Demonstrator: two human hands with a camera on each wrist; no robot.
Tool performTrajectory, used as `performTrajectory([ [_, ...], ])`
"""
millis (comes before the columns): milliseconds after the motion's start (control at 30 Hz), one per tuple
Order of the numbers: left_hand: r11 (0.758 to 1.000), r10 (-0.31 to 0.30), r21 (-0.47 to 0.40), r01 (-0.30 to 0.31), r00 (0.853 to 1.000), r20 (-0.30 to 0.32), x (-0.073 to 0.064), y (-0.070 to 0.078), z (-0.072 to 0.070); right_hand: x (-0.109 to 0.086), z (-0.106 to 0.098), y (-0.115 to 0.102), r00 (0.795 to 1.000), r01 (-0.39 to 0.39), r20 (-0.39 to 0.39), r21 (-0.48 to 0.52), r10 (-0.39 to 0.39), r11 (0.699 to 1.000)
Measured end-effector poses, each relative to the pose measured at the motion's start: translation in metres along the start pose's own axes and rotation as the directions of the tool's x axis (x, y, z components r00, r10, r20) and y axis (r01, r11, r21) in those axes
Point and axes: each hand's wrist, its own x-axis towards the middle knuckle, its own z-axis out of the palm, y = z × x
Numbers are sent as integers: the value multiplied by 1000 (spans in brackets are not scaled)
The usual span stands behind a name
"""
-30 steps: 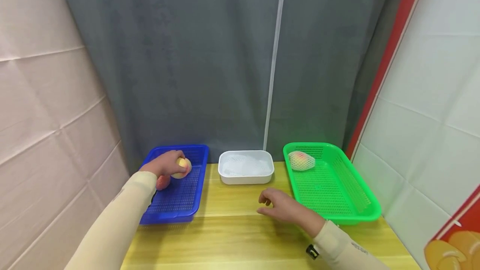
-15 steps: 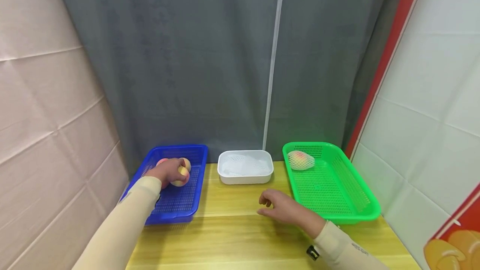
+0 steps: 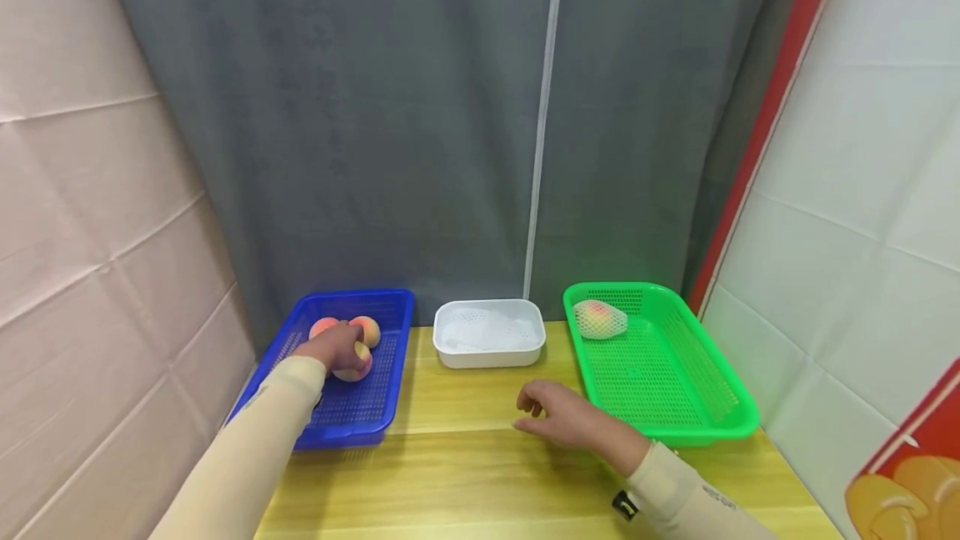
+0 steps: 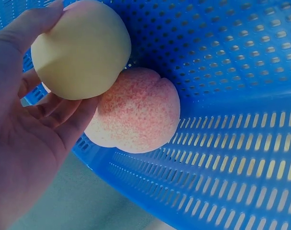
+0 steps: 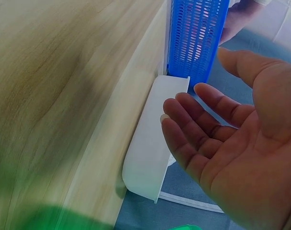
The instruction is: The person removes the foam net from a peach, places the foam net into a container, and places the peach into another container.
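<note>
In the head view, my left hand [image 3: 333, 347] reaches into the blue basket [image 3: 390, 402] and grips a peach [image 3: 356, 367]. The left wrist view shows the thumb on one side of this pale yellow peach [image 4: 83, 50] and curled fingers on the other. A pink-speckled peach [image 4: 143, 110] lies right beside it in the basket. From the head, two peaches show behind the hand: a pinkish peach [image 3: 322, 326] and a yellow-pink peach [image 3: 367, 330]. My right hand [image 3: 558, 415] hovers over the table, fingers loosely bent, holding nothing.
A white rectangular tray [image 3: 490, 359] stands between the baskets, near the grey curtain [image 3: 390, 148]. At right, the green basket [image 3: 675, 437] holds a peach in white foam netting [image 3: 598, 320]. Pale wall panels rise on both sides of the wooden table [image 3: 427, 482].
My left hand has moved toward the front of the blue basket with a peach in its grip. Peaches behind it have come into view. The right hand has stayed put.
</note>
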Motion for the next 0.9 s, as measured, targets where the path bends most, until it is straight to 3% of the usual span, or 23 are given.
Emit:
performTrajectory([
  [167, 1000, -29, 1, 29, 999, 35, -1, 5, -3, -1, 0, 0, 1000, -2, 5, 7, 2, 1000],
  [400, 999, -43, -20, 44, 998, 42, 10, -1, 1, -1, 0, 3, 1000, -28, 5, 5, 27, 1000],
  [500, 994, -66, -84, 71, 996, 61, 9, -3, 1, -1, 0, 2, 1000, -26, 6, 10, 26, 1000],
  [633, 968, -103, -217, 124, 989, 104, 3, 1, -5, -2, -1, 0, 1000, -14, 12, 15, 14, 1000],
  [733, 966, -93, -233, 110, 992, 80, 1, 2, -9, -3, -2, 0, 1000, -14, 15, 19, 14, 1000],
  [867, 984, -69, -162, 71, 997, 20, 3, 1, -14, -3, -2, 1, 1000, -17, 14, 26, 17, 1000],
  [900, 979, -86, -183, 89, 996, 22, 3, 1, -14, -3, -2, 1, 1000, -18, 14, 27, 18, 999],
])
